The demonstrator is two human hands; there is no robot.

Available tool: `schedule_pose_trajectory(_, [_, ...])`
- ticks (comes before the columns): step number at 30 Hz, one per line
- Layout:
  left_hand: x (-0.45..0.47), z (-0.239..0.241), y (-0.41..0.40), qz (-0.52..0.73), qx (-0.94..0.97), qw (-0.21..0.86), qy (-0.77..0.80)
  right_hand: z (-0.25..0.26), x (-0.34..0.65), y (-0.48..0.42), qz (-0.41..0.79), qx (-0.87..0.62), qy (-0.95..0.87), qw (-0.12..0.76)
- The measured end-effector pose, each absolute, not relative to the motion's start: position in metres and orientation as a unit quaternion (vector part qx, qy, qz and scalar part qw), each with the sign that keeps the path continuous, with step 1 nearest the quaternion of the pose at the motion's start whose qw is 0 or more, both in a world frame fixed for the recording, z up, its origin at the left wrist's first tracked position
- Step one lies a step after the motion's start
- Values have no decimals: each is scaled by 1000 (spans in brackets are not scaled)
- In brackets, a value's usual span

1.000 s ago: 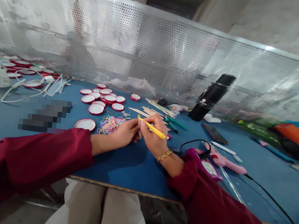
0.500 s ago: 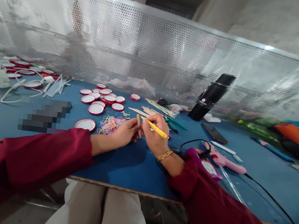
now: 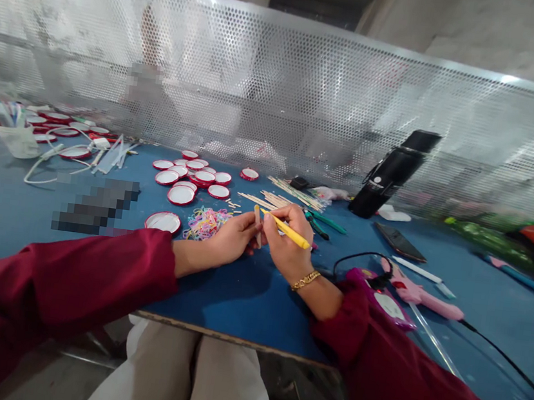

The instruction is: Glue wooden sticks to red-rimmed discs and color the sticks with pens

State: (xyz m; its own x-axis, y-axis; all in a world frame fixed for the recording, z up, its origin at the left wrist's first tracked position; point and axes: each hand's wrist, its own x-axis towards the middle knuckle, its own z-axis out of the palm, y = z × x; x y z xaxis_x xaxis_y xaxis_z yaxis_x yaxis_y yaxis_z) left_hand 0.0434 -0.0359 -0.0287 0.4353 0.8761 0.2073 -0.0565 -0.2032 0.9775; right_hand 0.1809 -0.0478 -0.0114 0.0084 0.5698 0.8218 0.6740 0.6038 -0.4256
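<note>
Above blue table point(image 3: 245, 295), left hand point(image 3: 233, 238) pinches upright stick point(image 3: 258, 217), right hand point(image 3: 288, 253) grips left-pointing pen point(image 3: 292, 233).

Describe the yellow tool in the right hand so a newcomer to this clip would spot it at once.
On the blue table before the perforated metal screen, two hands meet mid-table. The right hand grips a slim tool like a pen, its tip by the pale stick in the left hand. Unlike the loose sticks behind, it is solid yellow.
</note>
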Motion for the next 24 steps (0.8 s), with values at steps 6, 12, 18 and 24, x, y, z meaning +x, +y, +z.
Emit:
schedule_pose_trajectory(6, [44, -28, -37, 426, 650, 546, 313, -11, 181, -48, -46, -431, -706, 559])
schedule_pose_trajectory(12, [44, -26, -39, 428, 641, 553, 317, -11, 180, -49, -44, -439, -707, 553])
schedule_pose_trajectory(18, [43, -27, -37, 427, 648, 547, 313, -11, 179, -52, -44, -442, -708, 549])
schedule_pose_trajectory(24, [43, -30, -36, 428, 653, 541, 312, -12, 179, -52, -40, -430, -722, 541])
